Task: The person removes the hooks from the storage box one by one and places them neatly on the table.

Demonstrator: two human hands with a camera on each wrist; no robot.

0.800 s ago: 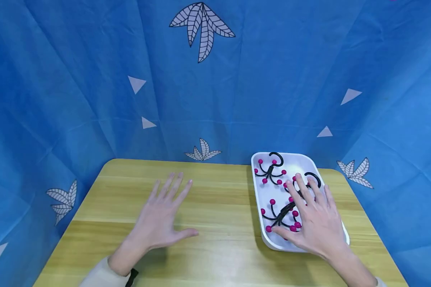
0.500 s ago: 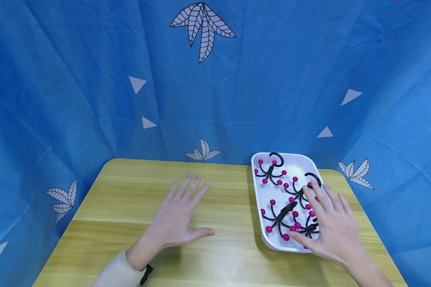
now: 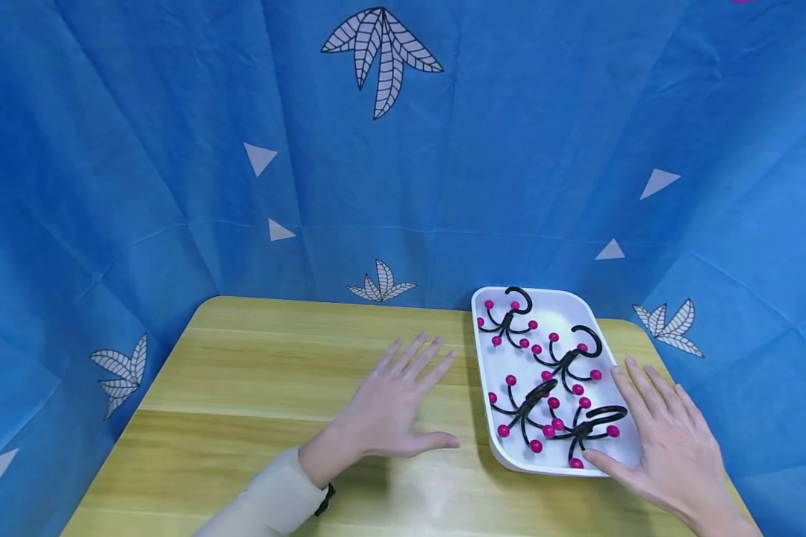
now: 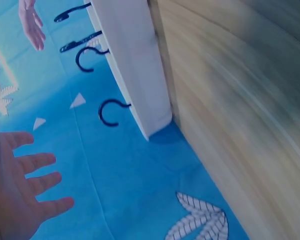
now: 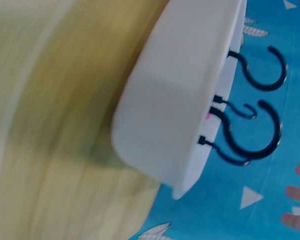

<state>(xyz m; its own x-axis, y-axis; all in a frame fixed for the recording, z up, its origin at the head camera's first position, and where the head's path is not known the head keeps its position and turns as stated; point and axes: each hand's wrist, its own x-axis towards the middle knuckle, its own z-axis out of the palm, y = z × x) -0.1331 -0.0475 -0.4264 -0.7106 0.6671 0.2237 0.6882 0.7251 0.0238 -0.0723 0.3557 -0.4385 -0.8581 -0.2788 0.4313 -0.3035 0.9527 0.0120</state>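
Note:
A white tray (image 3: 481, 388) on the table's right side holds several black hooks (image 3: 567, 359), each with curved prongs tipped with pink balls. Between the table's middle and the tray, my left hand (image 3: 384, 410) hovers palm down with fingers spread, holding nothing. My right hand (image 3: 675, 451) is spread out over the tray's right edge, its thumb in front of the near right hook (image 3: 583, 429); it grips nothing. From the left wrist, the hook tops (image 4: 114, 112) stick up past the tray's rim. The right wrist view shows the tray wall (image 5: 160, 95) and fingertips (image 5: 299, 192) at the border.
The wooden table (image 3: 269, 358) has rounded far corners. Behind and beside it hangs a blue cloth (image 3: 403, 194) printed with leaves and triangles. The tray's far end stands close to the back cloth.
Both spread hands have moved to the right. The left hand has come closer to the tray, and the right hand has shifted off the hooks to the tray's edge, uncovering them.

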